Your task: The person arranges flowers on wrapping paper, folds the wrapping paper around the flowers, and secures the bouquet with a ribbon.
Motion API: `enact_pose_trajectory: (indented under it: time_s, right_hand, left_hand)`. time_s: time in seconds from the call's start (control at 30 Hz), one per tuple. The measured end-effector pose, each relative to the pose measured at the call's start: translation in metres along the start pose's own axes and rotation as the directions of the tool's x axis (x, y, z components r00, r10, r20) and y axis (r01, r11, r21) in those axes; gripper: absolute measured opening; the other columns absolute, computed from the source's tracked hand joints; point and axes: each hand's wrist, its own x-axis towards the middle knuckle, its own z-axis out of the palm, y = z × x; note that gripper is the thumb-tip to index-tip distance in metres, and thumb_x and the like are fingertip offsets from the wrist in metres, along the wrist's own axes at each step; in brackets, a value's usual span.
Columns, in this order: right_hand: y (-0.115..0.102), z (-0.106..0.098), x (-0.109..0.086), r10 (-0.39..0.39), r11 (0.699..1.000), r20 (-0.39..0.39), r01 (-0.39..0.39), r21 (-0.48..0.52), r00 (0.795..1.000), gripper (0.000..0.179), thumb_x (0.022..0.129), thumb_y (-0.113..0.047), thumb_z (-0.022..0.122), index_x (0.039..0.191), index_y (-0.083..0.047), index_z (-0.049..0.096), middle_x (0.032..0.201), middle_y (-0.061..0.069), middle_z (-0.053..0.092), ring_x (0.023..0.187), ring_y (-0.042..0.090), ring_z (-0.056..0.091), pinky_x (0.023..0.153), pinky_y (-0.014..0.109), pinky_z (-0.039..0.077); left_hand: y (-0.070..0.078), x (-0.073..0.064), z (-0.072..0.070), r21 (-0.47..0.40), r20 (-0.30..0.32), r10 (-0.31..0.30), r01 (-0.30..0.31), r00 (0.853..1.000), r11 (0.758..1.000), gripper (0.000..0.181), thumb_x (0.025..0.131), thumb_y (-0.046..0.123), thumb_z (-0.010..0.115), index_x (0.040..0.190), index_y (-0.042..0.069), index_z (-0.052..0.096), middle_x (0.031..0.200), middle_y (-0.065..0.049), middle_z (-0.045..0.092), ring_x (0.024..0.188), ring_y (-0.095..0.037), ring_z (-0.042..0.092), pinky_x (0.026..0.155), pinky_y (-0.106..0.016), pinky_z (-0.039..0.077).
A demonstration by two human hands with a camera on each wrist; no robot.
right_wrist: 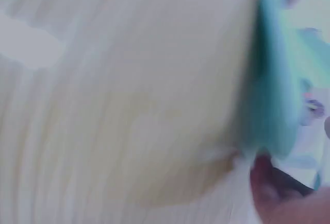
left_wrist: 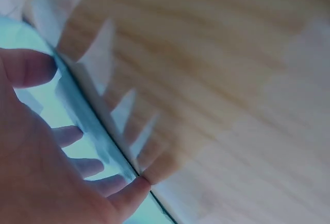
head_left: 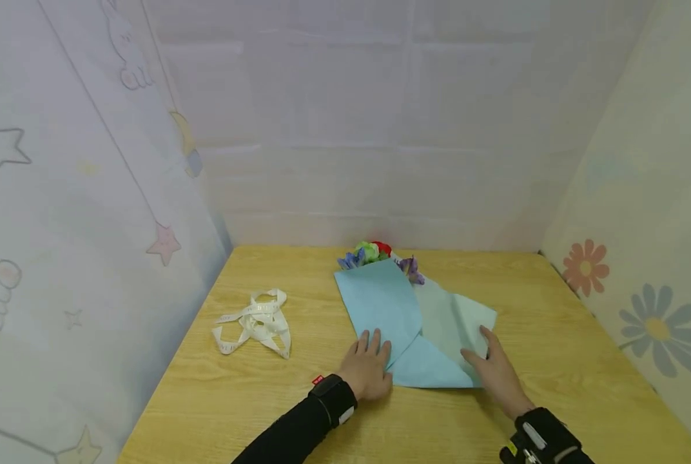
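Observation:
A sheet of light blue wrapping paper [head_left: 383,299] lies partly folded around a bunch of flowers [head_left: 369,251], its left flap laid over the middle. Red, green, blue and purple blooms stick out at its far end; the stems are hidden. My left hand [head_left: 367,368] rests on the near left part of the paper with fingers spread, and in the left wrist view those fingers [left_wrist: 116,185] lie along its edge. At the paler right flap [head_left: 452,316], my right hand [head_left: 499,374] holds the raised edge between thumb and fingers. The right wrist view is blurred.
A loose heap of white printed ribbon [head_left: 258,321] lies on the wooden table [head_left: 299,277] to the left of the paper. A pale curtain [head_left: 380,142] stands behind the table, with patterned sheets on both sides.

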Motion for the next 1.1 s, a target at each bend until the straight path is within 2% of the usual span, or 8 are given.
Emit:
enact_pose_trajectory:
  time_s: [0.1,0.23,0.33,0.43,0.67,0.8,0.97,1.1]
  right_hand:
    - [-0.011,0.0,0.0,0.084,0.93,0.013,-0.083,0.357,0.996,0.095,0.107,-0.036,0.053,0.159,-0.018,-0.024,0.164,0.026,0.012,0.148,0.037,0.026,0.117,0.046,0.031]
    - [-0.015,0.002,-0.002,0.145,0.679,0.097,-0.17,0.714,0.985,0.072,0.107,-0.043,0.05,0.16,-0.028,0.002,0.152,-0.005,0.03,0.135,0.01,0.034,0.107,0.024,0.035]
    - [-0.015,0.006,-0.005,0.137,0.504,0.193,-0.236,0.831,0.972,0.06,0.107,-0.046,0.048,0.154,-0.031,0.013,0.143,-0.011,0.033,0.134,0.007,0.032,0.11,0.028,0.031]
    - [-0.017,0.014,-0.007,0.105,0.453,0.221,-0.244,0.858,0.97,0.064,0.108,-0.04,0.048,0.157,-0.027,0.008,0.151,-0.003,0.024,0.143,0.015,0.024,0.119,0.036,0.023]
    - [-0.04,0.048,-0.011,0.047,0.708,0.152,-0.14,0.692,0.987,0.052,0.111,-0.025,0.039,0.153,0.001,0.024,0.153,0.012,0.027,0.139,0.021,0.027,0.117,0.039,0.025]
    - [-0.062,0.068,-0.011,-0.002,0.779,0.035,-0.021,0.627,0.999,0.047,0.113,-0.03,0.027,0.143,0.004,0.037,0.144,0.01,0.039,0.131,0.019,0.037,0.107,0.03,0.033]
    - [-0.085,0.092,-0.01,-0.182,0.903,-0.028,0.178,0.39,0.983,0.062,0.113,-0.037,0.026,0.158,0.004,0.024,0.164,0.02,0.023,0.151,0.035,0.019,0.12,0.049,0.018]
    - [-0.091,0.112,-0.007,-0.336,0.916,0.03,0.319,0.242,0.941,0.058,0.114,-0.033,0.027,0.163,-0.005,0.015,0.169,0.019,0.008,0.154,0.04,0.003,0.119,0.063,0.005]
  left_hand:
    - [0.003,0.004,-0.002,-0.027,-0.03,-0.007,0.006,1.0,1.0,0.066,0.105,0.046,0.044,0.163,0.02,0.027,0.168,-0.013,0.018,0.154,-0.037,0.017,0.116,-0.052,0.03]
    - [0.008,0.003,-0.005,-0.063,-0.047,-0.025,0.022,0.999,0.998,0.068,0.105,0.052,0.045,0.164,0.027,0.022,0.168,-0.013,0.019,0.153,-0.037,0.018,0.113,-0.057,0.032]
    - [0.009,0.002,-0.006,-0.043,-0.056,-0.042,0.039,0.998,0.998,0.067,0.105,0.053,0.046,0.164,0.03,0.023,0.168,-0.012,0.021,0.153,-0.036,0.02,0.113,-0.056,0.033]
    - [0.009,0.003,-0.005,-0.003,-0.056,-0.05,0.05,0.997,0.999,0.066,0.105,0.053,0.046,0.163,0.031,0.024,0.168,-0.011,0.022,0.153,-0.035,0.022,0.112,-0.054,0.033]
    - [0.007,0.006,-0.006,0.019,-0.043,-0.046,0.046,0.998,0.999,0.071,0.105,0.054,0.046,0.164,0.024,0.021,0.168,-0.01,0.022,0.153,-0.034,0.022,0.113,-0.053,0.033]
    - [0.006,0.007,-0.007,0.017,-0.042,-0.043,0.044,0.998,0.999,0.073,0.104,0.056,0.045,0.163,0.02,0.025,0.167,-0.009,0.023,0.153,-0.033,0.021,0.114,-0.053,0.032]
    - [0.006,0.006,-0.005,-0.047,-0.056,-0.027,0.025,0.998,0.999,0.072,0.1,0.058,0.051,0.16,0.021,0.035,0.167,-0.012,0.024,0.154,-0.037,0.016,0.118,-0.057,0.025]
    - [0.007,0.003,-0.01,-0.09,-0.028,-0.004,0.002,1.0,0.996,0.076,0.099,0.057,0.054,0.161,0.019,0.032,0.166,-0.014,0.024,0.153,-0.038,0.017,0.119,-0.055,0.024]
